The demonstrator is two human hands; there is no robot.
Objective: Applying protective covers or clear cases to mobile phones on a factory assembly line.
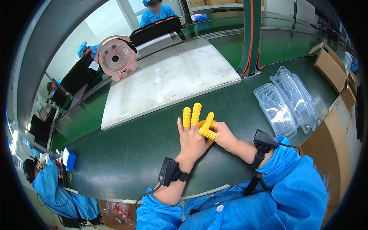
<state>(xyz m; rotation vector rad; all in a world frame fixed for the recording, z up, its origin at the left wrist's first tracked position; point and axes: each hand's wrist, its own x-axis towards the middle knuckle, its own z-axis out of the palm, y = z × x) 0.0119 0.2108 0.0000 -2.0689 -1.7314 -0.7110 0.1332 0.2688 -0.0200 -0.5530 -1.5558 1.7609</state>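
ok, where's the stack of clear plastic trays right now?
In the head view the clear plastic trays lie on the green belt at the person's right, beyond the right hand and just left of the cardboard box.

right hand point(220, 135) fingertips hidden behind left hand point(191, 138)

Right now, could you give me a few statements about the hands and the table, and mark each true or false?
1. Yellow finger covers sit on several fingertips. True.
2. The left hand and right hand are far apart. False: they touch above the green belt.
3. A pink fan stands at the white board. True.
4. The clear trays lie left of the hands. False: they lie to the right.
5. Both wrists carry a black device. True.
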